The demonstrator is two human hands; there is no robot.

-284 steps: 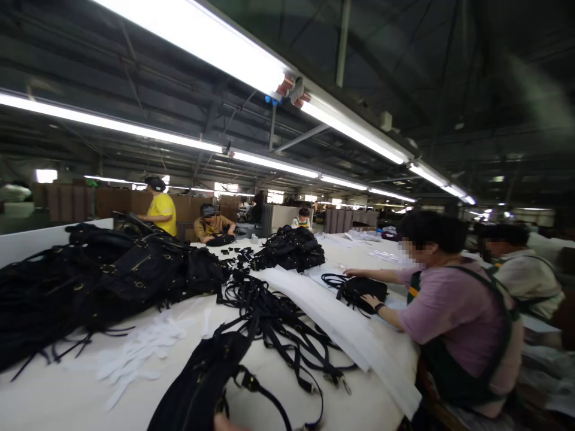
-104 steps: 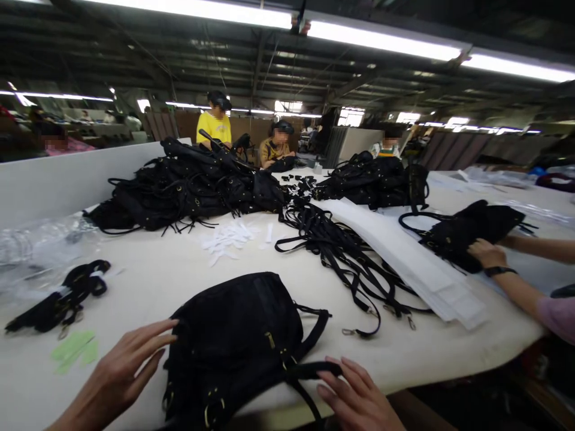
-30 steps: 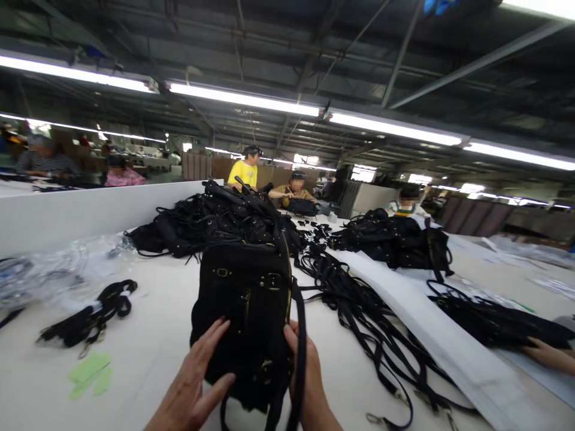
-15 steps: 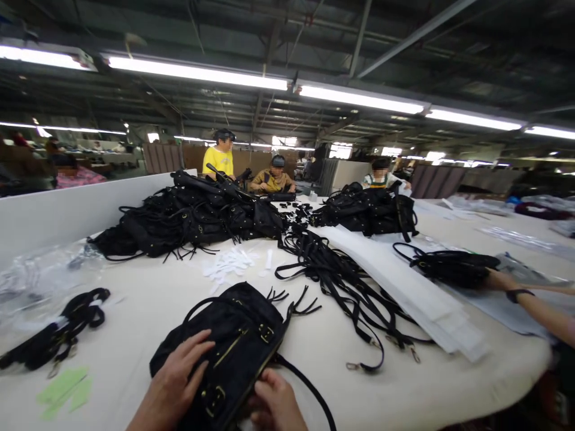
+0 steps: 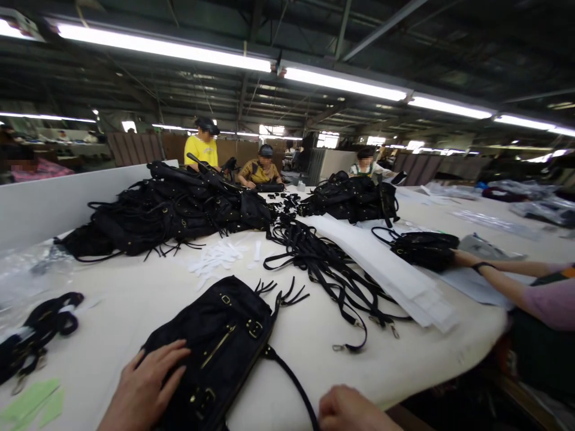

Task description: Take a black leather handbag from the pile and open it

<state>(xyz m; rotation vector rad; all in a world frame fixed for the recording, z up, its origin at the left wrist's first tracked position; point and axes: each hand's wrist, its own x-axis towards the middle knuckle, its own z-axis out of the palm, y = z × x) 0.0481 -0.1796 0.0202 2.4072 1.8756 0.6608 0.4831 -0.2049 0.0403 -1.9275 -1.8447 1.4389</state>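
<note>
Resting the left hand (image 5: 148,383), fingers loosely spread and gripping nothing, on one black bag (image 5: 220,335) lying flat on the table (image 5: 372,359). Holding the right hand (image 5: 348,410) half curled near the bag's strap (image 5: 300,386); cannot tell of any grip there. Beyond, can count one tangle of straps (image 5: 308,248) and two heaps of bags (image 5: 179,209). Have taken the right hand off the bag since half a second ago.

The bottom edge crops the black bag (image 5: 240,320), the left edge the bundled straps (image 5: 44,320).
</note>
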